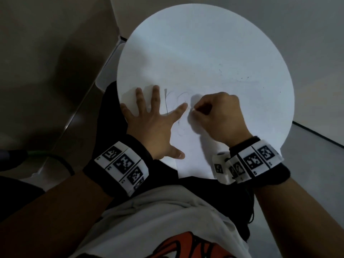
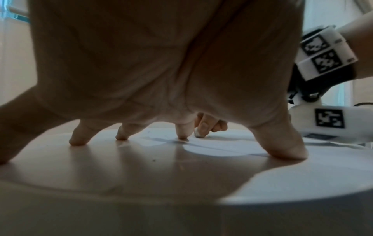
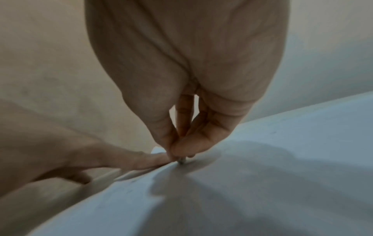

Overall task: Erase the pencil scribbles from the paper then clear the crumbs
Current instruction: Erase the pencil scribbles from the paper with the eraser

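Nearest the head camera: both forearms with marker-printed wrist bands point(image 1: 122, 167), above a white shirt with an orange print.

Left hand point(image 1: 155, 125): fingers spread and straight, fingertips point(image 2: 182, 136) pressed down to pin the paper point(image 1: 189, 157) on the round white table point(image 1: 204, 43). It holds nothing.

Right hand point(image 1: 216, 116): fingers curled, pinching a small white eraser point(image 2: 198, 135) between thumb and fingertips. The eraser's tip is on the paper, just beside the left index finger.

Pencil scribbles point(image 1: 181, 101): faint loops and a straighter stroke remain on the paper between the two hands. Dark crumbs point(image 1: 242, 78) lie scattered on the table's far right part.

Assessment: the erasing step is in hand and unfinished. The next move calls for short, firm rubs over the remaining lines with the sheet pinned, since it may buckle near the eraser. Clearing the crumbs is not yet begun.
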`<act>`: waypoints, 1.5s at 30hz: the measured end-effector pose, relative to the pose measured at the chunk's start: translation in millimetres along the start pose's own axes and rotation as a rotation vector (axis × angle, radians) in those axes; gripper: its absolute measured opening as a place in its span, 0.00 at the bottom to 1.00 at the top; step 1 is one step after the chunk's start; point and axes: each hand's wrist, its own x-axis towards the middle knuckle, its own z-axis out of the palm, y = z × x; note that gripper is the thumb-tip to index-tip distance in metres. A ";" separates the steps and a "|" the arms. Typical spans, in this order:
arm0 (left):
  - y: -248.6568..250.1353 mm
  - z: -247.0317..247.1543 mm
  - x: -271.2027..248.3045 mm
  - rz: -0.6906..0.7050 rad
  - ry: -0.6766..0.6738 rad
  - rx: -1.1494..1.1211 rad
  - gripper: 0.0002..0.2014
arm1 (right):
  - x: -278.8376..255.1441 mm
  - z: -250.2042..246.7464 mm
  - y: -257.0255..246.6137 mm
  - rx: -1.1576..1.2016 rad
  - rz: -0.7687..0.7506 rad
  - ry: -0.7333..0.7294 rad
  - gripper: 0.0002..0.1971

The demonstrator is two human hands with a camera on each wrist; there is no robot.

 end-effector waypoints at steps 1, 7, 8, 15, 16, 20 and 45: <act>-0.2 -0.2 -0.2 0.003 -0.002 -0.003 0.65 | -1.1 0.6 -1.1 -0.011 -0.009 -0.014 0.02; -2.4 2.3 0.1 0.006 0.009 0.004 0.69 | -5.3 3.9 -4.8 -0.034 -0.053 -0.095 0.02; -2.0 1.7 -0.2 0.009 0.004 0.008 0.69 | -1.6 2.1 -3.2 -0.053 -0.042 -0.061 0.03; -5.3 3.4 1.3 0.020 0.015 -0.016 0.69 | -18.3 13.5 -11.5 0.013 -0.145 -0.174 0.00; -5.4 3.0 1.1 0.021 0.012 -0.016 0.69 | -20.8 13.3 -10.2 0.009 -0.159 -0.180 0.00; -4.2 3.1 1.9 0.026 0.012 0.001 0.69 | -37.6 16.7 -13.4 -0.031 -0.273 -0.308 0.01; -5.3 3.1 -2.1 0.003 0.055 -0.056 0.70 | -41.9 20.9 4.0 0.355 0.013 -0.079 0.02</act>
